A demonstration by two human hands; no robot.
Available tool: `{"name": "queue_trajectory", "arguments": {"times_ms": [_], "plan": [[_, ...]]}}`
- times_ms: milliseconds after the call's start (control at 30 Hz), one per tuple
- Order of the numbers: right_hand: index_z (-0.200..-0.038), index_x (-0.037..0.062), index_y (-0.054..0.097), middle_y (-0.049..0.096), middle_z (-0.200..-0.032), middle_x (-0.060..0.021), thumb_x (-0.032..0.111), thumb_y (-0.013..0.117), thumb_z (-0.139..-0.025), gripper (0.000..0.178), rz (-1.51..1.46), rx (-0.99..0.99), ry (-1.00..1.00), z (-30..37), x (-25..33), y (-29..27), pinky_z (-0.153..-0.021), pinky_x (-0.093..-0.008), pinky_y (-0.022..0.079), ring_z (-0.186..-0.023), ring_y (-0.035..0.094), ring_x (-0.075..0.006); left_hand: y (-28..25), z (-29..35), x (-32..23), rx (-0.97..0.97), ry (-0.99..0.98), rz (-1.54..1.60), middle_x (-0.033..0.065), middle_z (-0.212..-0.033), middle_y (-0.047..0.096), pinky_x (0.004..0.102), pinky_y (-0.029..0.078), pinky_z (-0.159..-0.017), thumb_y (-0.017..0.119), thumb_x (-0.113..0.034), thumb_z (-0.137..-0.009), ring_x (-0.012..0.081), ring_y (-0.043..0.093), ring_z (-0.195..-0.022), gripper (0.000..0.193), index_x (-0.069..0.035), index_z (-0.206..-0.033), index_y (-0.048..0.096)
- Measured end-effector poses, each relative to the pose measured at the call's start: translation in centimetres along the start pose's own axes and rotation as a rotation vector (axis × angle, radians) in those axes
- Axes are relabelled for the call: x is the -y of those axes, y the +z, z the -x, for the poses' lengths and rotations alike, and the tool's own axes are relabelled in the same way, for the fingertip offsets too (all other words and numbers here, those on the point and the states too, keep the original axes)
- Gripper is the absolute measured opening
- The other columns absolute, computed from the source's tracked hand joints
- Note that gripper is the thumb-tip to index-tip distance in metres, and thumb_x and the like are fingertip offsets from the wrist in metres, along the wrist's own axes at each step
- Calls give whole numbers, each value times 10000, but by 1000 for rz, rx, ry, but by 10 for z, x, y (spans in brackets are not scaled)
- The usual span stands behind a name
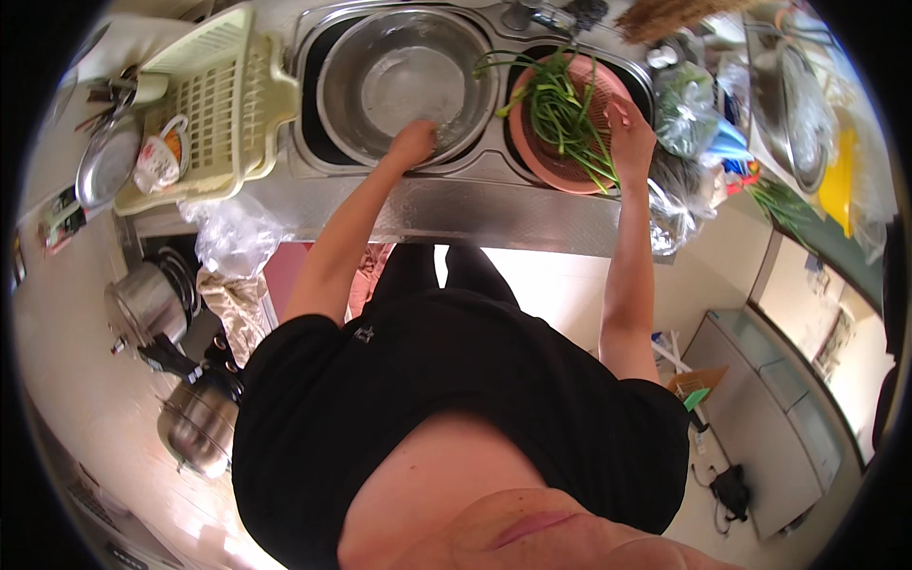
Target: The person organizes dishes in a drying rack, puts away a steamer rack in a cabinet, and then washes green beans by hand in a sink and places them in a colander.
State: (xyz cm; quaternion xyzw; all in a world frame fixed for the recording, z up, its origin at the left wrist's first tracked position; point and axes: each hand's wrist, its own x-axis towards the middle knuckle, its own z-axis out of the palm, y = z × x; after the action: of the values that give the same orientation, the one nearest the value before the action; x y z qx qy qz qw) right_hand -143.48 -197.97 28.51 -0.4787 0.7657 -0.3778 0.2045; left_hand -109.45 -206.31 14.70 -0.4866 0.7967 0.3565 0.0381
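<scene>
A wide metal basin rests in the left sink bowl, with shiny patches inside that look like water. My left hand is over its near right rim, fingers curled in; whatever they hold, if anything, is hidden. In the right bowl sits a pink colander with a heap of long green stalks, some hanging over its left and near edges. My right hand is at the colander's right rim, fingers loosely bent and apart beside the stalks, with nothing visible in them.
A pale yellow dish rack stands left, with a patterned bowl beside it. The faucet is behind the sink. Plastic bags of greens crowd the right. A crumpled clear bag hangs at the left front; pots stand below.
</scene>
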Motion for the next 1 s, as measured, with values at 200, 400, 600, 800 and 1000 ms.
{"name": "queue_trajectory", "arguments": {"times_ms": [200,400,600,800,1000], "plan": [[-1176,25,517,559,-1108,-215,166,495,-840,364,639,-114,20,-14,-90,-9,-893,-452,409,-980,547,-375,-51,22,-122,-448,210,448,230,-938,594,457,441,-756,485,-117,-855,394,567,-882,264,2,-1079,559],[-1307,47,345,516,-1148,-259,179,427,-872,462,662,98,269,-37,-79,7,-865,-484,438,-1036,523,-435,-24,18,-199,-466,458,387,220,-1139,480,425,384,-893,564,-59,-768,393,442,-1055,464,-8,-1219,467],[-1189,46,490,585,-1035,-215,319,605,-798,491,689,126,263,-42,-93,2,-813,-429,447,-952,572,-366,-18,42,-180,-489,-3,480,247,-1152,435,446,332,-941,516,-23,-779,413,393,-1076,430,5,-1202,446],[-922,19,627,638,-848,-184,228,647,-714,295,271,142,217,-51,-109,-23,-736,-405,450,-866,607,-352,18,17,-156,-355,-121,1115,232,-1128,501,430,419,-839,540,-97,-805,383,523,-980,454,28,-1222,409],[-948,-12,622,632,-762,-114,131,621,-745,249,57,196,204,-33,-61,-68,-678,-305,442,-727,588,-190,-17,49,-160,-332,-88,1092,191,-1094,543,370,486,-767,627,-153,-801,280,601,-898,600,20,-1302,346]]}}
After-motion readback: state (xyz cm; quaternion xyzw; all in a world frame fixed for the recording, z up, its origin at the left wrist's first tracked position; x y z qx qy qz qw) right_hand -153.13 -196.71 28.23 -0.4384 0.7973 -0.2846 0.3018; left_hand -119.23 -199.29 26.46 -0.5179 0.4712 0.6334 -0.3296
